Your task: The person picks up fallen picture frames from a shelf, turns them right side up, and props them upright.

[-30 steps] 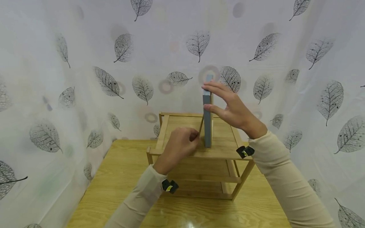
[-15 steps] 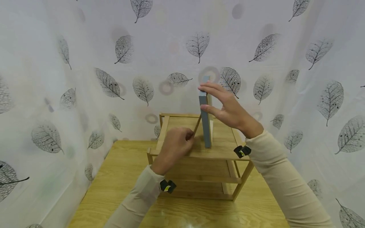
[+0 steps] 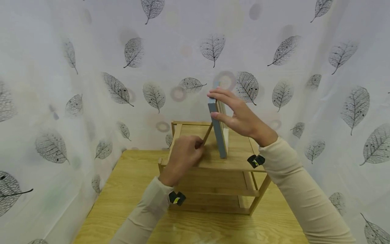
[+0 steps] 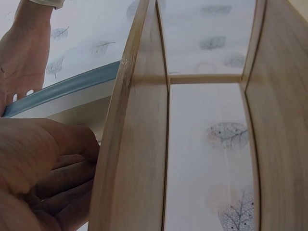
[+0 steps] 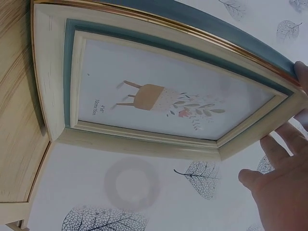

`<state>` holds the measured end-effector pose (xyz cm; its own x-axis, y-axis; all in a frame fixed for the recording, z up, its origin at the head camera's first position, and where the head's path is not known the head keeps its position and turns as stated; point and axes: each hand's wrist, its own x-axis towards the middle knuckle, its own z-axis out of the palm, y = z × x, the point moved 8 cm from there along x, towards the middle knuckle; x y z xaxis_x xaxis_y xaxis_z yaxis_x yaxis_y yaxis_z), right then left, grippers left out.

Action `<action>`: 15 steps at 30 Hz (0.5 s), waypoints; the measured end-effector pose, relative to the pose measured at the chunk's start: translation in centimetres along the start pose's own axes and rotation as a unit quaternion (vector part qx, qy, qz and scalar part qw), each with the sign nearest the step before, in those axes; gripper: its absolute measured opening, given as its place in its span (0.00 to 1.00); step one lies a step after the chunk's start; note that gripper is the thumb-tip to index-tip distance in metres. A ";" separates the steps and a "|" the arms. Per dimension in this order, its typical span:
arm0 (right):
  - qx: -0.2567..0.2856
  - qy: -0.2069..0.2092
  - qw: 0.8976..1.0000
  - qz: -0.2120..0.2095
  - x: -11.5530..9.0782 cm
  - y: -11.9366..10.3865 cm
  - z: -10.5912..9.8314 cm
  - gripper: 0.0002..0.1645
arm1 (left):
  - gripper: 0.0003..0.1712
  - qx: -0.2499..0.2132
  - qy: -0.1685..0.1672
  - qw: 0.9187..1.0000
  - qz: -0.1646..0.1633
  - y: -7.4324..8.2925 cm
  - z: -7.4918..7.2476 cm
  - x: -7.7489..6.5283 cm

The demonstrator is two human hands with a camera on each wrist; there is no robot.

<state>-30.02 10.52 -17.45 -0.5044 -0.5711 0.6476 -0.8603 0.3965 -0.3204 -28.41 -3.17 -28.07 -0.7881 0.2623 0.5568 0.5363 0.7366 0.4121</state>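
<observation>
Picture frame (image 3: 217,130) stands on edge on the top board of a small wooden rack (image 3: 240,166), close to the front, with its upper end leaning left. The right hand (image 3: 242,115) has its grip spread, the fingers nearly straight over the frame's top edge and the thumb touching the narrow blue side. Low over the board, the left hand (image 3: 184,152) keeps its grip bent and pinching a thin wooden strut (image 3: 208,134) that slants up to the frame; the left wrist view hides the pinch itself. Seen from the right wrist, cream moulding with blue bands and a gold line surrounds a print of a brown pot (image 5: 149,97) on legs, with leaves. Rack and frame sit on a yellow wood-grain bench (image 3: 128,183) before a leaf-patterned curtain (image 3: 179,51).
</observation>
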 end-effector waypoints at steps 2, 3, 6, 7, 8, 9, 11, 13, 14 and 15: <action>0.003 -0.001 1.000 0.000 0.1 -0.1 0.1 0.33 | 0.04 0.000 0.001 1.000 0.001 -0.1 -0.1 0.0; 0.004 -0.002 1.000 0.000 0.1 -0.1 0.2 0.33 | 0.04 -0.001 0.002 1.000 0.002 -0.2 -0.1 -0.1; 0.006 -0.004 1.000 0.000 0.3 -0.2 0.4 0.33 | 0.05 -0.002 0.007 1.000 0.008 -0.2 -0.3 -0.1; 0.006 -0.005 1.000 -0.001 0.3 -0.2 0.4 0.33 | 0.05 -0.003 0.007 1.000 0.008 -0.2 -0.3 -0.1; 0.006 -0.006 1.000 -0.002 0.4 -0.2 0.5 0.33 | 0.05 -0.004 0.007 1.000 0.008 -0.3 -0.3 -0.1; 0.006 -0.007 1.000 -0.002 0.5 -0.2 0.6 0.33 | 0.05 -0.005 0.007 1.000 0.007 -0.3 -0.4 -0.1; 0.007 -0.010 1.000 -0.002 0.5 -0.3 0.7 0.33 | 0.05 -0.006 0.006 1.000 0.005 -0.4 -0.4 -0.1; 0.007 -0.012 1.000 -0.001 0.6 -0.3 0.8 0.33 | 0.05 -0.006 0.006 1.000 0.005 -0.5 -0.4 -0.1; 0.007 -0.012 1.000 0.000 0.6 -0.3 0.8 0.34 | 0.05 -0.007 0.006 1.000 0.006 -0.5 -0.4 -0.1; 0.007 -0.013 1.000 0.001 0.7 -0.3 0.8 0.34 | 0.05 -0.006 0.006 1.000 0.007 -0.5 -0.4 -0.1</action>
<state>-30.14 9.41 -17.51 -0.5073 -0.5891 0.6290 -0.8604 0.3874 -0.3310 -28.48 -3.87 -28.06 -0.7775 0.2649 0.5704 0.5504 0.7253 0.4134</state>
